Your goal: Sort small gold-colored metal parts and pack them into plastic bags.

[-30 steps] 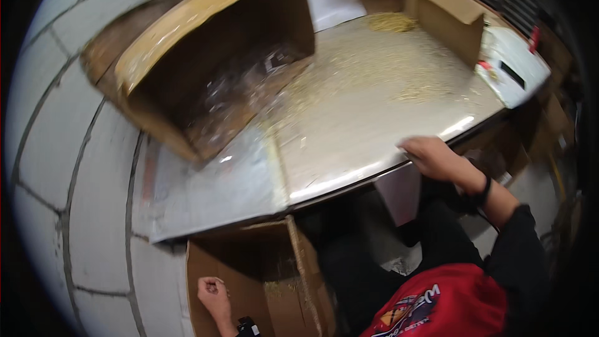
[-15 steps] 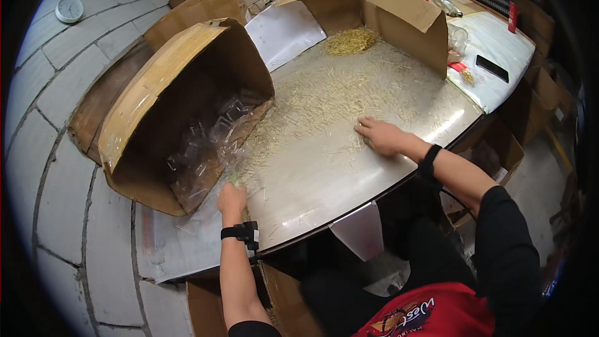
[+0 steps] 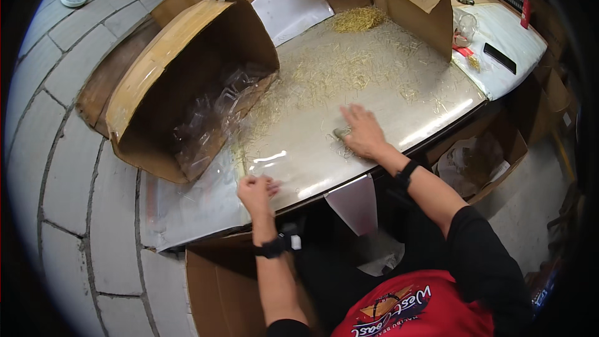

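Note:
My right hand (image 3: 363,134) lies low over the metal tabletop (image 3: 312,168), its fingers stretched out and slightly blurred. Beneath and beside its thumb are a few thin, gold, pin-like pieces (image 3: 337,140). Many more of these pieces (image 3: 337,78) are strewn over the middle and far part of the tabletop. At the near left edge, my left hand (image 3: 254,195) is raised with bent, partly smeared fingers; anything between them is too small or blurred to make out. Clear plastic bags (image 3: 206,122) lie in a tipped cardboard box (image 3: 143,81) beyond it.
A denser heap of gold pieces (image 3: 359,20) sits against upright cardboard flaps (image 3: 412,9) at the back. To the right, a black phone (image 3: 500,58) rests on a white-covered surface (image 3: 521,34). An open carton (image 3: 515,143) stands below the table's right edge.
My left hand has moved away from the bags, rightward along the near edge, and its fist has loosened. My right hand has slid left and nearer, its fingers stretching out. The view has tilted down.

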Action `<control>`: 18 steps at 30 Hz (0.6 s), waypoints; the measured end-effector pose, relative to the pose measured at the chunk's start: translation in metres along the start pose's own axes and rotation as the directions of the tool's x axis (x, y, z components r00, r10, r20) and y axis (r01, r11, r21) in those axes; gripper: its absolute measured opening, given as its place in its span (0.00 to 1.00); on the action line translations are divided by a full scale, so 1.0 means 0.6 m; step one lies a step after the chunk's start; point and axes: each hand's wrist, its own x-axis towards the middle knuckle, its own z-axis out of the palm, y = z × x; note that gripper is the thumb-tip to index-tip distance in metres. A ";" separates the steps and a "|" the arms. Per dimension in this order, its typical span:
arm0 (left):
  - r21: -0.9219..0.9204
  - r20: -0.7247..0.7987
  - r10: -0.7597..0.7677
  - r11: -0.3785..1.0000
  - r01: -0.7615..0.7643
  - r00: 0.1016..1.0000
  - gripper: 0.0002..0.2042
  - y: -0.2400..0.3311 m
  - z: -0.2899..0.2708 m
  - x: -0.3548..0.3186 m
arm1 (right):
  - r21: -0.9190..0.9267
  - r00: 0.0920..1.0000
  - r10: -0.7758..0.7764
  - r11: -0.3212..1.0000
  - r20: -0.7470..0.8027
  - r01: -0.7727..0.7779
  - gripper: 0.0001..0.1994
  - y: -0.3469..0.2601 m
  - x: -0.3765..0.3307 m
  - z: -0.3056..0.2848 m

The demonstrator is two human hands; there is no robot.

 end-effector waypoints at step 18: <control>-0.196 0.503 -0.436 0.783 0.590 0.746 0.18 -0.301 0.036 -0.337 | 0.117 0.941 -0.313 0.937 -0.132 0.328 0.20 -0.098 -0.143 0.040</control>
